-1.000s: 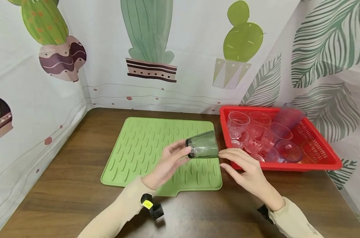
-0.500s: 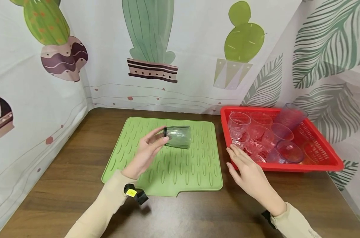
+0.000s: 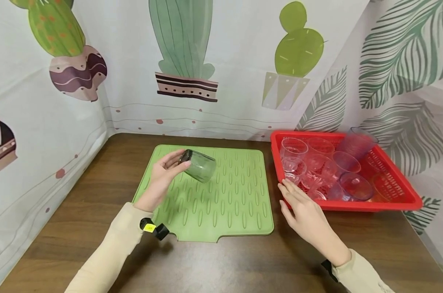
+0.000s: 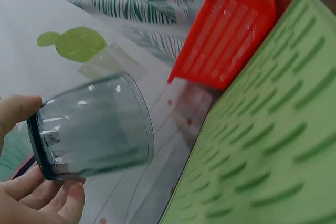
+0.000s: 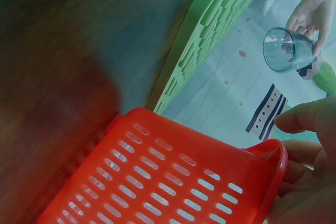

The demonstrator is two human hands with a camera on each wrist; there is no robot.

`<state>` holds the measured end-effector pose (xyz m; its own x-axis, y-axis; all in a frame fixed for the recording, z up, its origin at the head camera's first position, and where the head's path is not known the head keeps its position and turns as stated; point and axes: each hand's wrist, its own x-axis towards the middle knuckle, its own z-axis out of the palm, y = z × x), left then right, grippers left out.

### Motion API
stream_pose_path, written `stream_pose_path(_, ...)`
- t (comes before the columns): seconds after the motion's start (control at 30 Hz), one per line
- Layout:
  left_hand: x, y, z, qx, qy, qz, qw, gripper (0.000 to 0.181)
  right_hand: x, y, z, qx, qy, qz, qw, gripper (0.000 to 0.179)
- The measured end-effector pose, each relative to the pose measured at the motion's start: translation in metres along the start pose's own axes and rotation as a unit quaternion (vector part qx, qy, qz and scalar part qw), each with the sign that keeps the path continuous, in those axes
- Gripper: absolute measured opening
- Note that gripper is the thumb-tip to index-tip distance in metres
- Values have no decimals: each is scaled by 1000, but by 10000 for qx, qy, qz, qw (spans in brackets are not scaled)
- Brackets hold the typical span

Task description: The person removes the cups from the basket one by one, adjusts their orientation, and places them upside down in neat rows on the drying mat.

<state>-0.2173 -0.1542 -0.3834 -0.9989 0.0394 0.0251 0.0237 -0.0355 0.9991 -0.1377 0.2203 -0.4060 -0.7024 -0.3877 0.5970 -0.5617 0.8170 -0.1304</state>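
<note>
My left hand grips a smoky green drinking glass by its thick base, thumb on the near side and fingers on the far side. The glass is tilted, its mouth pointing right and down, over the left half of the green drying mat. Seen from the left wrist, the tumbler hangs above the mat's ridges. My right hand rests its straight fingers on the near left corner of the red basket, with the thumb held apart. In the right wrist view those fingers lie along the basket's rim.
Several clear, pink and purple glasses stand crowded in the basket, and stacked purple cups lean at its back. A brown wooden table carries everything. Cactus-print cloth rises behind and at both sides.
My left hand has carried the glass left across the mat, and its mouth has tipped downward. My right hand has let go of the glass's rim and moved onto the basket's corner.
</note>
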Motion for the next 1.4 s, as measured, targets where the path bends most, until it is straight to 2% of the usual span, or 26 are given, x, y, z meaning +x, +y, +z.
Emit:
stream_pose_path(0.17,3,5,-10,514,166,45,9985,60,-1,0,1,-28,35,-21,10000,47)
stream_pose_path(0.37,13,3,-21,954,424,243,9942,59,-1,0,2,9,40,-37,10000,48)
stream_pose_path(0.57,24,-2,-33,1205,597,259,9906,60,-2,0,2,16,-8,-24,10000,49)
stream_pose_path(0.87,42,-2,-49,1612,688,352,9839,63,-2,0,2,-39,1,-36,10000,49)
stream_pose_path(1.4,69,-1,-68,2196,828,84,9720,65,-3,2,5,-83,113,-134,9998,49)
